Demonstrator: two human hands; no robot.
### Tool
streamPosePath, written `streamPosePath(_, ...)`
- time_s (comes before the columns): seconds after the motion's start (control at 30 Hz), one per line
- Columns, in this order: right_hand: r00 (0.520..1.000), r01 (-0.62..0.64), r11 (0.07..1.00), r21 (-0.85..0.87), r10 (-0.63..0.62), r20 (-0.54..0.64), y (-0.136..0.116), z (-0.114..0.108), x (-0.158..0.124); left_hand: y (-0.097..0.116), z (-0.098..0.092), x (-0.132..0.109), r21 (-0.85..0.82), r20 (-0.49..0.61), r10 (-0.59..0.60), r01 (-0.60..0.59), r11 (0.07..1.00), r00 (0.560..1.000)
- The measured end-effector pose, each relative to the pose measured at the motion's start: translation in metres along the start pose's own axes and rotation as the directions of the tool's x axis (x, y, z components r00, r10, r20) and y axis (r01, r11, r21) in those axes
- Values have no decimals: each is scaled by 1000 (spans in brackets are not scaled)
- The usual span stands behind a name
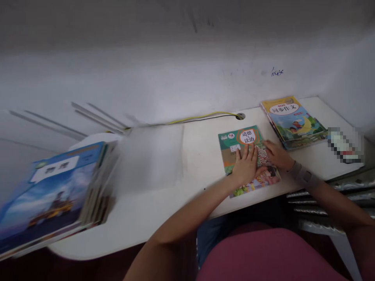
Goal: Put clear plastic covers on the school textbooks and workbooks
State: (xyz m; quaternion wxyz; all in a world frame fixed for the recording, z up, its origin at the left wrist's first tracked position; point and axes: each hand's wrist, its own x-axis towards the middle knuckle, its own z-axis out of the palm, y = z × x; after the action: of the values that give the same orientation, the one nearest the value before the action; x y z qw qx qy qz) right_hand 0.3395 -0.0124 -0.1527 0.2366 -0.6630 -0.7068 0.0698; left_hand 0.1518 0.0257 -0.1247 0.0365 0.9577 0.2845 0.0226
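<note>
A green and orange book (227,158) with a white title oval lies face up on the white desk (152,212), near its front edge. Across the middle of its cover rests my left hand (245,168), flat with the fingers spread. My right hand (277,155) is at the book's right edge, its fingers extended over the cover; a band circles that wrist. To the right of it lies a small stack topped by a yellow and blue book (299,121). Farther left stands a thick stack of books with a blue cover (55,195) on top.
A blurred translucent sheet (149,160) lies left of centre on the desk. Yellow and black cables (202,117) run along the wall to a round hole (240,116). A pixelated object (345,146) is at the right end.
</note>
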Motion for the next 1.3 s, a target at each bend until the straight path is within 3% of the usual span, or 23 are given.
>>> streamPosePath(0.13,997,79,975,-208,-80,4,-8,-7,11,10,-1,-13,-27,-11,237,-238,971,971)
streamPosePath(0.23,978,208,956,-207,-203,47,-17,-14,15,23,3,-27,-63,-28,390,-391,918,920)
streamPosePath(0.37,894,423,899,-116,-393,216,-26,-13,13,32,8,-36,-89,-48,446,-449,889,894)
streamPosePath(0.43,868,455,884,-111,-412,278,-27,-8,19,32,8,-36,-103,-41,441,-443,891,896)
streamPosePath(0.63,955,253,942,-220,-206,214,-9,15,96,32,6,-33,-166,-13,415,-412,896,910)
streamPosePath(0.73,975,164,960,-225,-124,182,-4,22,128,32,6,-34,-188,-13,415,-410,893,910)
streamPosePath(0.83,985,120,969,-216,-89,147,-7,21,117,32,6,-35,-212,-39,405,-404,890,913)
streamPosePath(0.93,986,117,977,-178,-93,140,-12,12,63,31,3,-34,-295,-106,371,-386,874,922)
streamPosePath(1.0,986,131,981,-141,-114,126,-16,5,15,26,-1,-34,-420,-182,315,-363,832,932)
streamPosePath(1.07,991,109,989,-100,-101,83,-19,-3,-29,13,-7,-35,-556,-275,183,-312,771,944)
streamPosePath(1.13,999,50,997,-66,-48,20,-24,-10,-58,-7,-12,-40,-667,-355,-56,-210,715,933)
streamPosePath(1.17,1000,12,998,-68,-13,-11,-26,-13,-66,-18,-14,-43,-719,-371,-197,-146,679,908)
streamPosePath(1.23,996,-58,996,-67,53,-68,-31,-16,-69,-41,-15,-53,-843,-307,-469,-7,538,828)
streamPosePath(1.3,988,-106,994,-33,102,-120,-34,-17,-61,-57,-13,-65,-957,-108,-643,95,272,758)
